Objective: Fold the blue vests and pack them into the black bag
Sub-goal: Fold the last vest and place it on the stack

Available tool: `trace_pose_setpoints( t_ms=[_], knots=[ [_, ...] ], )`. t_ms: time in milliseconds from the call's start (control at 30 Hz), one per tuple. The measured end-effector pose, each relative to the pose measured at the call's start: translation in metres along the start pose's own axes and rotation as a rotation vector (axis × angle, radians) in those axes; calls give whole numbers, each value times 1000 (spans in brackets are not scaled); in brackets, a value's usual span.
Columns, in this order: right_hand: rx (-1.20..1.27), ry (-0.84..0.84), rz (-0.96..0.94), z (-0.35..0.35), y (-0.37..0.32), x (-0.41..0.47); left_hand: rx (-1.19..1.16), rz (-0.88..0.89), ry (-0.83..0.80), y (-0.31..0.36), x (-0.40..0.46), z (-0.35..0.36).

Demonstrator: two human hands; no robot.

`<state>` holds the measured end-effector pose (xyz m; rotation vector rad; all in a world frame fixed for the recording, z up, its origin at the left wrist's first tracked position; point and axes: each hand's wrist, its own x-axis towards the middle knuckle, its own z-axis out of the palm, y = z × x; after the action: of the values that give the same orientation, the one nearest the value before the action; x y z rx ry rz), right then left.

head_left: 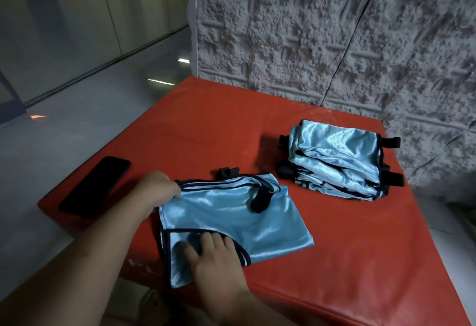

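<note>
A red padded mat [322,235] set against a rough-textured white wall [334,29], with pale glossy floor to the left. A light-blue satin vest [226,212], black-trimmed, lies partly folded near the mat's front edge, its long axis running from the near left to the far right. The left hand [157,191] pinches the vest's far-left corner, fingers curled over the stacked trim edges. The right hand [213,256] lies flat on the near flap, fingers straight and slightly spread, pressing it down. A black strap [261,200] lies across the vest's upper right. The free fabric extends to the right of both hands, so the next fold probably runs across that axis. A stack of folded vests [337,160] sits well apart at the far right, nearer the right hand. A black phone [96,186] rests at the left edge. No black bag is visible.
</note>
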<state>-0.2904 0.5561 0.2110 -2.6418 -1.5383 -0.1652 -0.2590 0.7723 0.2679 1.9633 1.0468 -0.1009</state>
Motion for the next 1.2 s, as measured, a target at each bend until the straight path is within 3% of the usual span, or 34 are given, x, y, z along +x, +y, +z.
trace_pose_setpoints(
  t_ms=[367,667,800,1067,1200],
  knots=[
    [218,92,0,-21,4,-10,-155,-32,-1,-7,-7,-15],
    [748,193,496,-55,23,-27,-535,-11,-147,27,-25,-11],
    [978,248,679,-69,48,-37,-676,36,-133,59,-28,11],
    [1101,271,1006,-58,119,-61,-743,185,-64,120,-44,89],
    [1128,278,1110,-46,147,-66,-800,245,-104,134,-46,120]
  ],
)
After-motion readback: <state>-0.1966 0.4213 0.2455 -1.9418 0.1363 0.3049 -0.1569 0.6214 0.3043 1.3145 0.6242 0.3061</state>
